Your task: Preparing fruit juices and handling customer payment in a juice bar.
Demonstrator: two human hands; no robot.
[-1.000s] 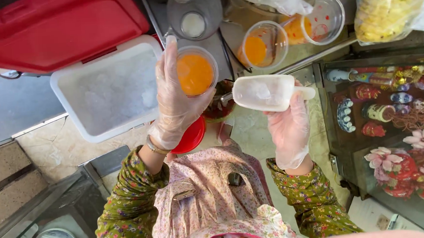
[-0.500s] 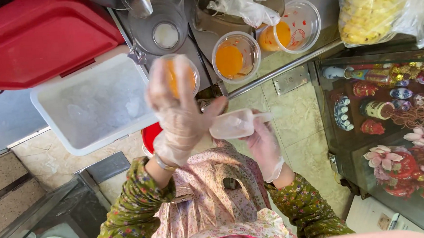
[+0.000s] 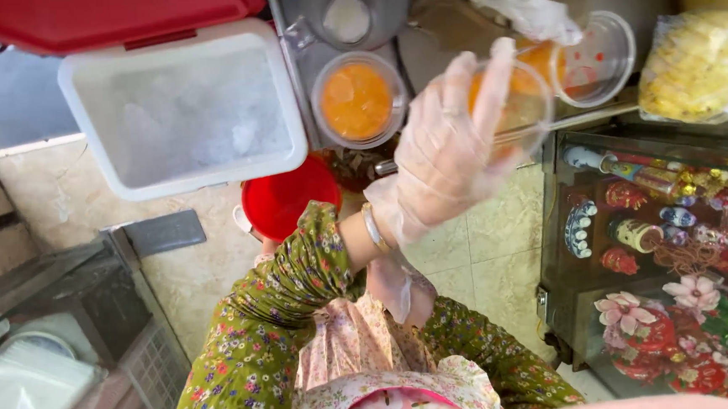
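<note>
Up high, left hand gripping clear cup, orange juice, seemingly half-full

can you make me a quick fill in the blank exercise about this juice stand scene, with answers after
1. The left hand holds a clear plastic cup of ______ juice.
2. The lid of the white ice box is coloured ______.
3. Both hands wear thin, clear plastic ______.
4. The bucket on the floor below the counter is ______.

Missing words: orange; red; gloves; red
</note>
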